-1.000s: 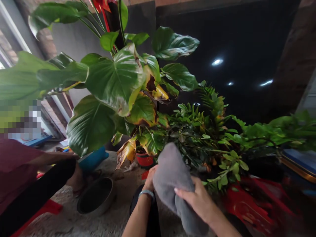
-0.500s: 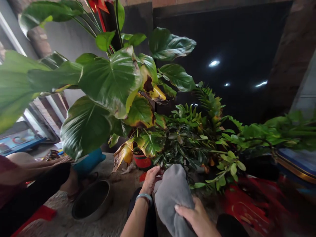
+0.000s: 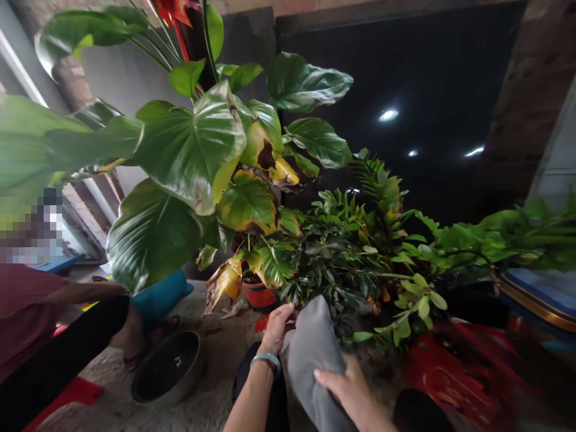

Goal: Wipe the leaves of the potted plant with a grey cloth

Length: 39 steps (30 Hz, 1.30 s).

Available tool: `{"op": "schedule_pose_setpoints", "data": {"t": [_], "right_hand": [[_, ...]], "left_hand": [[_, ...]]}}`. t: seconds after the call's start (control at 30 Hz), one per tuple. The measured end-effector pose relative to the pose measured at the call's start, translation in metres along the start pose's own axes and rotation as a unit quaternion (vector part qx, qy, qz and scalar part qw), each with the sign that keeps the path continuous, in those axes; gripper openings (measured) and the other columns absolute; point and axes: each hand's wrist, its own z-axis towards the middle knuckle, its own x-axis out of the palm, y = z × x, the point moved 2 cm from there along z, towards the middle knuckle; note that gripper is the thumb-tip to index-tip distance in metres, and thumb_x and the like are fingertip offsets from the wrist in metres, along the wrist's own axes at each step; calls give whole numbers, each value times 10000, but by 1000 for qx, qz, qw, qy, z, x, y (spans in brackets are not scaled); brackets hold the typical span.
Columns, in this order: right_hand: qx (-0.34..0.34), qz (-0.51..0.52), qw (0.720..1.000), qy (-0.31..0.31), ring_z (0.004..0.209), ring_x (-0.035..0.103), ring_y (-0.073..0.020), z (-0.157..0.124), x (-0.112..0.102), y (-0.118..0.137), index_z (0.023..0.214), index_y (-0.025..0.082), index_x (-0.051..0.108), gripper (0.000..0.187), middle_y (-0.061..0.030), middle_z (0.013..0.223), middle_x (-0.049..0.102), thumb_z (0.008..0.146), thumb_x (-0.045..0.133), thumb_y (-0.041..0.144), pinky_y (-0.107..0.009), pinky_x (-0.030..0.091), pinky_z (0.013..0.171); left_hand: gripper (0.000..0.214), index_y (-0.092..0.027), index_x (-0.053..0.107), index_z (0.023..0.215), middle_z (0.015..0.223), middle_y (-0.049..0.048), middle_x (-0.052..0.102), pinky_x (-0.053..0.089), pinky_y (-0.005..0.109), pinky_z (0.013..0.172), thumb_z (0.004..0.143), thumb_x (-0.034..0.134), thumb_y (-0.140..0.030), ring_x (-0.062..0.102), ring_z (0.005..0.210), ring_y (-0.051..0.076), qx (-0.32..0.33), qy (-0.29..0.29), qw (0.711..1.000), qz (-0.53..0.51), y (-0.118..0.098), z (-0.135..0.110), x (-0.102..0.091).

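Observation:
A soft grey piece of fabric [image 3: 315,348] stands up in front of me, tapering to a rounded top. My right hand [image 3: 344,384] grips its lower right side, thumb across the front. Left of the fabric, my left hand [image 3: 279,327] has its fingers curled and pinched together near the fabric's upper edge. A whitish bit of material shows between that hand and the fabric. The fingertips are partly hidden, so what they pinch is unclear. A pale bangle [image 3: 266,358] circles my left wrist.
Leafy potted plants [image 3: 252,204] rise just beyond my hands, one in a red pot [image 3: 261,295]. A round basin [image 3: 198,366] stands on the floor at left, beside a seated person [image 3: 27,318]. Red bags [image 3: 450,372] lie at right. A dark panel [image 3: 427,78] stands behind.
The grey fabric has turned and looks narrower at the top. Small pale bits now show in the basin. The person at left has leaned in, with the arm shifted.

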Motion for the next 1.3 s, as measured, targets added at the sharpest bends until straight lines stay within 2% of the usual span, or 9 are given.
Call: {"op": "schedule_pose_setpoints", "data": {"t": [0.1,0.33,0.5,0.6,0.87,0.97,1.13,1.2,1.3], "right_hand": [[-30,13,999,-30,807,705,-331,-5,-25,8,797,180,700,379,-80,765,767,468,799,341,-410,537,765],[-88,263,959,-57,889,715,-307,37,-56,120,880,170,712,450,-72,873,783,472,841,310,-388,570,796],[123,256,959,-11,848,728,-333,14,-39,47,810,143,714,435,-98,729,771,443,844,336,-384,592,730],[152,192,969,-4,847,729,-339,-17,-50,18,822,136,719,472,-101,764,780,446,862,385,-377,585,720],[-67,333,937,-79,928,716,-321,27,-81,133,820,216,678,363,-62,844,782,493,796,320,-409,597,795],[3,325,945,-42,902,724,-332,40,-64,108,765,220,657,295,-58,714,761,506,775,296,-439,601,792],[152,233,960,-14,875,729,-352,-6,-45,13,793,170,716,383,-97,722,772,503,820,398,-405,597,736],[142,200,969,0,853,730,-355,-20,-51,12,832,147,730,453,-106,751,778,488,840,420,-404,590,726],[40,247,967,-41,865,727,-333,-9,-66,61,960,134,725,553,-98,862,786,476,850,373,-403,585,774]], "left_hand": [[473,-171,630,559,550,-3,604,414,267,564,370,842,-549,532,564,137,-6,0,999,-32,2,3,-1],[493,-159,665,611,615,22,647,430,277,579,344,871,-519,573,598,150,-10,-14,999,-45,3,3,-2],[517,-150,674,609,588,19,630,430,269,566,321,881,-527,570,584,143,-13,-13,998,-52,1,0,-3],[531,-151,669,603,567,16,623,428,266,553,314,880,-542,572,583,146,-13,-9,999,-50,0,1,-4],[532,-143,675,608,607,26,656,432,267,556,307,890,-525,580,579,141,-10,-14,998,-54,1,0,0],[550,-142,686,617,625,27,667,431,261,550,286,894,-529,578,574,131,-9,-18,998,-57,1,-1,2],[546,-146,677,599,587,11,640,428,257,550,288,893,-540,571,568,127,-13,-13,998,-55,1,0,0],[545,-147,673,597,583,12,636,422,257,550,293,892,-542,570,573,130,-15,-8,998,-54,1,1,-1],[532,-149,672,613,597,13,642,426,262,569,311,893,-528,576,589,137,-16,-5,999,-52,2,2,-2]]}}
